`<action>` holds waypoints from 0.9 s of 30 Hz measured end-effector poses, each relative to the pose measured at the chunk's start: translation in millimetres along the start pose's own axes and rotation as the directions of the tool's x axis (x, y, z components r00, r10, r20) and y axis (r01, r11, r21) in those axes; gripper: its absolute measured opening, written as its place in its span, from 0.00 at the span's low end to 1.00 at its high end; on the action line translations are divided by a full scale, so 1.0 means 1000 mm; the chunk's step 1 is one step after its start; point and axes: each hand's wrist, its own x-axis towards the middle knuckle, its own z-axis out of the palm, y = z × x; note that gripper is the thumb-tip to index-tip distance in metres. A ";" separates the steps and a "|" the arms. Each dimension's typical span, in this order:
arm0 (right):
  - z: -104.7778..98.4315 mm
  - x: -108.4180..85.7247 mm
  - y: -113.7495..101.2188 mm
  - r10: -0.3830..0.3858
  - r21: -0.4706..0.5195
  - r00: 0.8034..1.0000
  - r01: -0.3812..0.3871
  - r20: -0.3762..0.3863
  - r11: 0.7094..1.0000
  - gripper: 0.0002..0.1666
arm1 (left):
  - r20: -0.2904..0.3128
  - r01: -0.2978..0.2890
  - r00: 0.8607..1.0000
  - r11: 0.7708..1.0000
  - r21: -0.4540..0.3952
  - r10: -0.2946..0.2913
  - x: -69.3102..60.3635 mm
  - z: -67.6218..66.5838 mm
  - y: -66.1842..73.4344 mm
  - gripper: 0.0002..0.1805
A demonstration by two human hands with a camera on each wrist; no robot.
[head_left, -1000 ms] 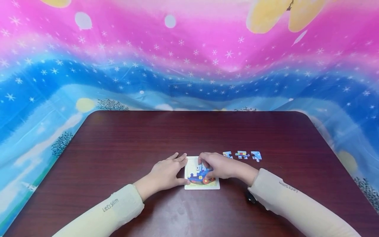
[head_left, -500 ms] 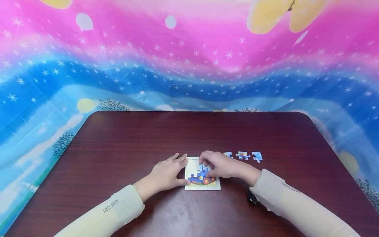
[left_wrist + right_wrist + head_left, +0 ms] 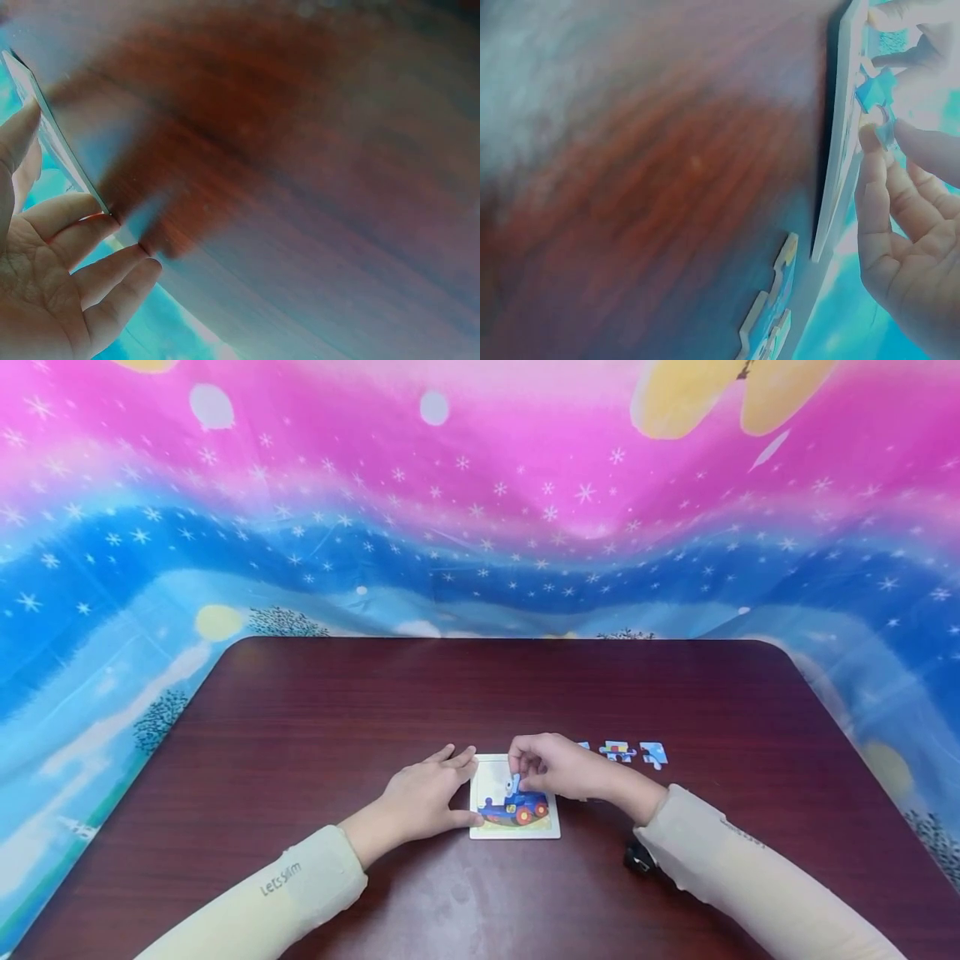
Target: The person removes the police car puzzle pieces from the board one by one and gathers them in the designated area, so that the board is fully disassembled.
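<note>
A small square puzzle tray [image 3: 516, 837] lies on the table in the head view, its picture showing a blue vehicle with red-and-yellow wheels. Along its left side rests my left hand [image 3: 420, 797], fingers spread and fairly straight, the thumb on the tray's lower left border. In the left wrist view the fingertips touch the tray's edge. My right hand [image 3: 558, 766] is over the tray's upper right part and pinches a blue puzzle piece [image 3: 877, 91] between thumb and fingertips. The piece stands tilted against or just above the picture; contact is unclear. The right hand hides the tray's upper right corner.
To the right of the tray lie a puzzle piece with red and yellow [image 3: 617, 751] and a light blue puzzle piece [image 3: 653, 754]. A third is mostly hidden behind the right hand. A patterned cloth [image 3: 480, 527] hangs behind the dark table [image 3: 390, 693].
My right hand has risen slightly up and away, with the puzzle piece pinched in it, uncovering more of the vehicle picture. The left hand has stayed in place.
</note>
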 end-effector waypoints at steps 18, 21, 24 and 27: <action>-0.008 -0.003 -0.005 0.001 0.035 1.000 -0.001 -0.003 0.999 0.07 | 0.002 -0.002 1.000 1.000 0.009 0.002 0.001 -0.001 0.001 0.44; -0.010 -0.004 -0.005 0.015 0.031 1.000 -0.015 -0.007 0.999 0.07 | -0.001 -0.004 1.000 1.000 0.012 0.004 0.001 -0.001 0.001 0.43; -0.011 -0.006 -0.004 0.023 0.033 1.000 -0.022 -0.014 0.999 0.07 | -0.003 -0.005 1.000 1.000 0.015 0.005 0.000 -0.001 0.001 0.43; -0.012 -0.008 -0.002 0.016 0.046 1.000 -0.015 -0.023 0.999 0.07 | -0.005 -0.007 1.000 1.000 0.022 0.007 0.000 -0.001 0.001 0.43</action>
